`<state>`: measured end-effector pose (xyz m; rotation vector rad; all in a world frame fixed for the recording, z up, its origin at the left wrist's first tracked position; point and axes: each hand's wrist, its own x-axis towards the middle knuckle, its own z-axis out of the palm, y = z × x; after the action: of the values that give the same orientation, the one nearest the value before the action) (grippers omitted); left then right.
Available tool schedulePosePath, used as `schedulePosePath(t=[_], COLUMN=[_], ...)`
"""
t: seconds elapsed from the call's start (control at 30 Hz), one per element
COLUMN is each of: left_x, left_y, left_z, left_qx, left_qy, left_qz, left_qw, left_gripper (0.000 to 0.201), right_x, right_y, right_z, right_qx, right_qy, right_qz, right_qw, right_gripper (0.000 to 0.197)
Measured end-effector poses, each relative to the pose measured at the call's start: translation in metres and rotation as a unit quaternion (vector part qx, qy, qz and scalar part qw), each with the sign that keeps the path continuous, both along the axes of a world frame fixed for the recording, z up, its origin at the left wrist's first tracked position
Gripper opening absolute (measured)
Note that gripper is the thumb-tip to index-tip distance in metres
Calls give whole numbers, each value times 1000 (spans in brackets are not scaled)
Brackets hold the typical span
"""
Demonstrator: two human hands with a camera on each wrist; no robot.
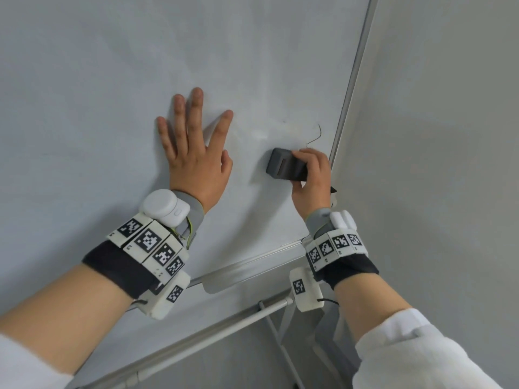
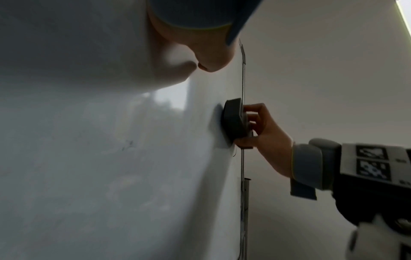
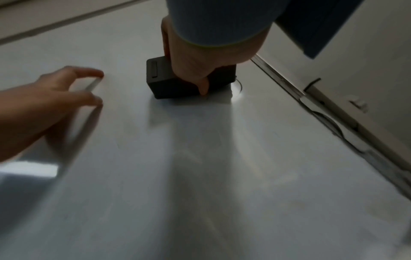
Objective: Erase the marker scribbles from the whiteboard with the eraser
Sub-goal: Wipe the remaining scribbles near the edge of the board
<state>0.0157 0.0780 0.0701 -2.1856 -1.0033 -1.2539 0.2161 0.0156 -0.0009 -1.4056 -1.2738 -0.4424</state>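
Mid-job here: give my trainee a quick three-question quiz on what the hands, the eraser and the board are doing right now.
1. True or false: the left hand lies flat on the whiteboard with its fingers spread.
2. Which hand grips the black eraser? A) left hand B) right hand C) neither
3. Fill in: the thin marker line left on the board sits just above the eraser, close to the board's ______ edge.

Key
1. True.
2. B; the fingers curl round the eraser's far end while it presses on the board.
3. Right; the line runs beside the metal frame.
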Motion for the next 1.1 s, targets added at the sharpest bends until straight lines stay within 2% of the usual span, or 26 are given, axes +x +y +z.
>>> schedulePosePath(t=[0.17, 0.27, 0.37, 0.53, 0.6, 0.73, 0.9, 1.0, 1.1], left_x=[1, 2, 2, 2, 3, 2, 4, 5, 5], left_y=[-2, -3, -3, -3, -3, -1, -1, -1, -1], left_z=[-2, -3, -5, -10, -13, -18, -21, -22, -25], left_qx=[0, 3, 4, 14, 16, 29, 31, 24, 25], left_qy=[0, -1, -3, -2, 1, 0, -2, -6, -7], left_qz=[-5, -6, -2, -5, -8, -9, -10, -11, -10], left_qw=[1000, 1000, 1000, 1000, 1000, 1000, 999, 1000, 1000], left_gripper=[57, 57, 57, 56, 56, 56, 56, 55, 55], right_x=[15, 23, 20, 9, 9, 17, 39, 42, 36], right_y=[4, 4, 0, -9, -11, -11, -4, -2, -3], right_z=[45, 54, 36, -23, -30, 1, 49, 53, 37], right_qx=[64, 80, 68, -11, -22, 22, 59, 64, 65], right_qy=[-16, -5, -1, 23, 17, 41, 30, 20, 21], right_qz=[-27, -51, -57, -49, -42, -49, -71, -70, -64], right_qw=[997, 995, 996, 998, 999, 998, 995, 995, 996], right_gripper=[74, 72, 69, 69, 69, 61, 59, 59, 62])
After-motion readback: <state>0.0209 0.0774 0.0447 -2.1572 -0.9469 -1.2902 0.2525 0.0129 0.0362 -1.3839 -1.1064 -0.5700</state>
